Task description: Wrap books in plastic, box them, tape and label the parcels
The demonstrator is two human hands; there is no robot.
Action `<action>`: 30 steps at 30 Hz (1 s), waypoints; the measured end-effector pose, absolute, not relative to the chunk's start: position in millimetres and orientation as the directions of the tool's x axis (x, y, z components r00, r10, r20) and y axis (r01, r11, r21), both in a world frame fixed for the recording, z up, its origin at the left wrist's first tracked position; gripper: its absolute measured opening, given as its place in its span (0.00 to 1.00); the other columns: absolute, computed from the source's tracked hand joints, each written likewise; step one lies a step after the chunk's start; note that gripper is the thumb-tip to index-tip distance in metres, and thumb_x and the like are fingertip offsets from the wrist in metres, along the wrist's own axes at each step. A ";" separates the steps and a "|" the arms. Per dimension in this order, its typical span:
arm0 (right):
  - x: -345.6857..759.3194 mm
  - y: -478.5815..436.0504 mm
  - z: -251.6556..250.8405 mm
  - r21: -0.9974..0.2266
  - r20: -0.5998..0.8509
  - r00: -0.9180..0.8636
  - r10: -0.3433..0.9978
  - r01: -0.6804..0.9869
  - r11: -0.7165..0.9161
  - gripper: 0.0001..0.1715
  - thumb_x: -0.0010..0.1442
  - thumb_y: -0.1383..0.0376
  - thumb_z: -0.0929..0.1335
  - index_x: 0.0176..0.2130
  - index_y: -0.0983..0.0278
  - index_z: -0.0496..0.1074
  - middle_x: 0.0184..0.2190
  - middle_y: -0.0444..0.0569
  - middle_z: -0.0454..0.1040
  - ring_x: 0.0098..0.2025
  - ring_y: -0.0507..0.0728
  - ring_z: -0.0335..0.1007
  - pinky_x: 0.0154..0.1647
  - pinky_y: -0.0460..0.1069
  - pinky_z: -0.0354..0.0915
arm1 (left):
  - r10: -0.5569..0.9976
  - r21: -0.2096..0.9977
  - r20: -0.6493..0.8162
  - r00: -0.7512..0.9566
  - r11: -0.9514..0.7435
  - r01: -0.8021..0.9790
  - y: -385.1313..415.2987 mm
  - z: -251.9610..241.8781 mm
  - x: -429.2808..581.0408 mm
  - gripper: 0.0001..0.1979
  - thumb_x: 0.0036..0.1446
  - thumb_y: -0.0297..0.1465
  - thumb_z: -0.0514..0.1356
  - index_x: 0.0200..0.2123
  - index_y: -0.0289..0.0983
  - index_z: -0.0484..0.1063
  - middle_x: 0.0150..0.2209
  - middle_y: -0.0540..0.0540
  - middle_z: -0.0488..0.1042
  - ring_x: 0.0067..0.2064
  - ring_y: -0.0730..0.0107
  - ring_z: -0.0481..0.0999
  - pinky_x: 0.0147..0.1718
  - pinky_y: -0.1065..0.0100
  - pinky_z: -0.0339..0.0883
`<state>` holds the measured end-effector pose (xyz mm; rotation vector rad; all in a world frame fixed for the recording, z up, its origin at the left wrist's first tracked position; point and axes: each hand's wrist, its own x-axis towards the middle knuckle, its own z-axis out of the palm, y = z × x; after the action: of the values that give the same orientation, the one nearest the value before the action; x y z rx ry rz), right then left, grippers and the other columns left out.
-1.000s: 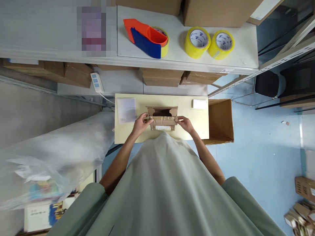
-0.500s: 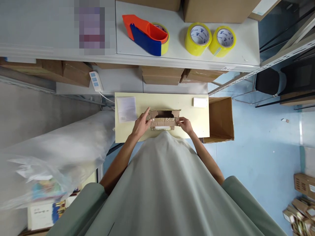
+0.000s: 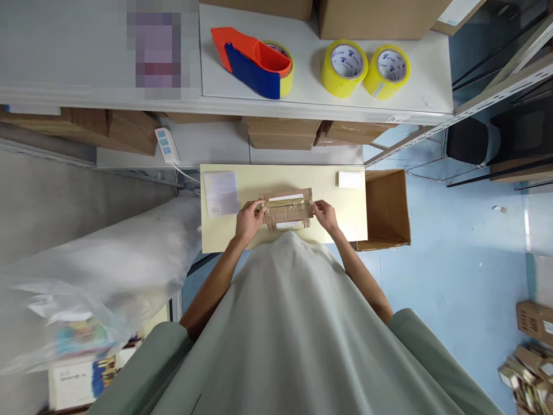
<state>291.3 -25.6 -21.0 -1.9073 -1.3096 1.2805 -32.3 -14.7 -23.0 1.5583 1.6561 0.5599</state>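
Observation:
A small brown cardboard box (image 3: 287,211) lies on the cream table near my body, its top flaps folded over. Shiny clear tape and white label strips show on it. My left hand (image 3: 250,221) pinches the box's left end between thumb and fingers. At the opposite end, my right hand (image 3: 325,215) is closed on the right edge. The inside of the box is hidden under the flaps.
On the cream table (image 3: 216,233) lie a paper in a clear sleeve (image 3: 221,193) and a white block (image 3: 350,180). An open carton (image 3: 389,207) stands at right. The shelf above holds a tape dispenser (image 3: 253,63) and yellow tape rolls (image 3: 344,69). A big plastic bag (image 3: 108,253) bulges at left.
The box's top flaps have been folded over, covering the dark opening seen earlier. Both hands have stayed at the ends, with the left index finger now lowered onto the box.

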 end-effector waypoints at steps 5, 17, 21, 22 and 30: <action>289.5 -24.5 -27.3 -0.752 -0.515 0.078 0.854 0.437 -0.494 0.36 0.66 0.29 0.73 0.36 0.58 0.74 0.42 0.55 0.87 0.41 0.64 0.89 0.46 0.58 0.85 | 0.970 0.756 -0.235 0.053 0.148 0.637 -9.6 -22.2 -36.8 0.15 0.71 0.36 0.64 0.56 0.41 0.84 0.59 0.38 0.85 0.47 0.55 0.88 0.56 0.55 0.81; 289.0 6.7 -35.6 -0.654 -0.575 0.108 0.811 0.534 -0.535 0.32 0.59 0.37 0.82 0.32 0.58 0.73 0.36 0.50 0.86 0.37 0.60 0.87 0.41 0.53 0.84 | 0.968 0.734 -0.252 -0.004 0.194 0.651 -1.7 -28.3 -34.9 0.13 0.69 0.34 0.64 0.53 0.42 0.84 0.56 0.39 0.84 0.40 0.58 0.86 0.54 0.56 0.80; 293.2 -1.9 -26.7 -0.690 -0.536 0.058 0.842 0.544 -0.477 0.26 0.65 0.41 0.80 0.38 0.58 0.77 0.41 0.52 0.88 0.41 0.61 0.89 0.47 0.55 0.84 | 0.974 0.785 -0.226 0.020 0.169 0.596 -4.1 -25.7 -42.8 0.13 0.70 0.37 0.64 0.52 0.43 0.84 0.56 0.39 0.83 0.48 0.54 0.86 0.56 0.54 0.81; 293.6 -4.9 -23.4 -0.692 -0.526 0.059 0.849 0.551 -0.467 0.24 0.67 0.42 0.79 0.41 0.58 0.78 0.44 0.53 0.89 0.44 0.62 0.89 0.49 0.56 0.84 | 0.977 0.793 -0.210 0.023 0.157 0.588 -4.5 -24.5 -44.7 0.13 0.69 0.37 0.64 0.52 0.43 0.84 0.57 0.39 0.83 0.52 0.52 0.86 0.58 0.53 0.81; 290.8 -2.9 12.3 -0.697 -0.459 0.068 0.886 0.590 -0.407 0.25 0.69 0.43 0.78 0.51 0.58 0.80 0.53 0.58 0.88 0.51 0.67 0.90 0.54 0.59 0.83 | 0.989 0.827 -0.147 0.030 0.106 0.553 3.0 -7.1 -46.1 0.14 0.71 0.38 0.62 0.54 0.43 0.83 0.63 0.37 0.79 0.67 0.48 0.79 0.65 0.50 0.80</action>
<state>290.8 -2.9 12.3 -2.0253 -1.4762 1.2646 -46.1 3.0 -7.1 1.5431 1.6207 0.7215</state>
